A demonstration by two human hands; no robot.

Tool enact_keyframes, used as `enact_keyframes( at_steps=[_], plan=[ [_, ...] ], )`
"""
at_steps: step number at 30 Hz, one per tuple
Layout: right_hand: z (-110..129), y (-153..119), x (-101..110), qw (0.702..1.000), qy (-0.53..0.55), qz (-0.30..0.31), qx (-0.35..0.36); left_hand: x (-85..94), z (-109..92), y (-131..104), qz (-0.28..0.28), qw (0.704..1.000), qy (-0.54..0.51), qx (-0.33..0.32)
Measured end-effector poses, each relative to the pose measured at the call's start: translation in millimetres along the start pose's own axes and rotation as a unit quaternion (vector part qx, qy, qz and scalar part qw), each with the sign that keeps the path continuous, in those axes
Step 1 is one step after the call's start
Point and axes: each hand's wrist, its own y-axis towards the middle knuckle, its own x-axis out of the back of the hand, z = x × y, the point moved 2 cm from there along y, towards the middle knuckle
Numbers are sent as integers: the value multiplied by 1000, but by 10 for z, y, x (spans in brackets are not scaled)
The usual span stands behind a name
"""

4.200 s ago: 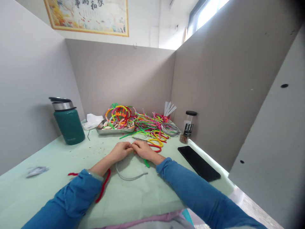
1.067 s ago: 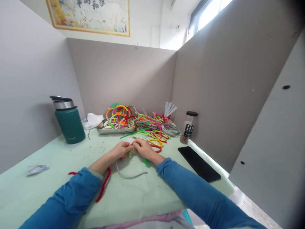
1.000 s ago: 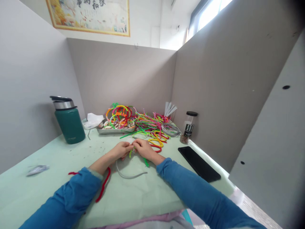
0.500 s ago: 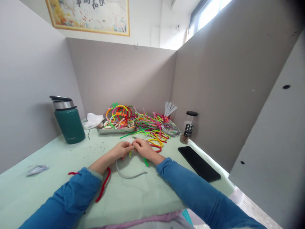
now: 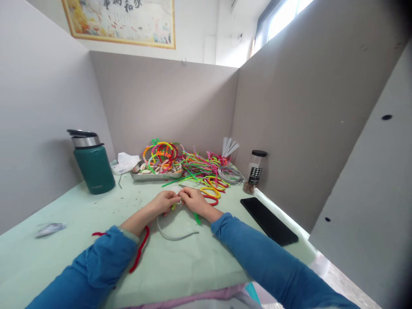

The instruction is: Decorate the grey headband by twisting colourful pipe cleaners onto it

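At mid-tabletop, left hand: pinching a yellow-green fuzzy stem, its end showing below the fingers.
Right hand: fingertips bunched against the left's; cannot tell what they grip.
Under the hands: grey wire, curved; green stem by the right wrist.
Left sleeve: red stem beside it.
Beyond: metal tray, heaped coloured stems.
Far left: green bottle, upright.

White daylight glared through the window | soft shadow fell left of the bottle | top right corner blackened
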Motion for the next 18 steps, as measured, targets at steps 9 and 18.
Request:
enact_keyframes(
  at_steps=[9, 18],
  plan=[
    [-17, 11, -12, 1000, 1, 0, 6, -5, -32, -24, 4, 1000, 12, -7],
    [-38, 22, -18, 999, -32, -14, 5, 0, -33, -29, 16, 999, 39, -9]
  ],
)
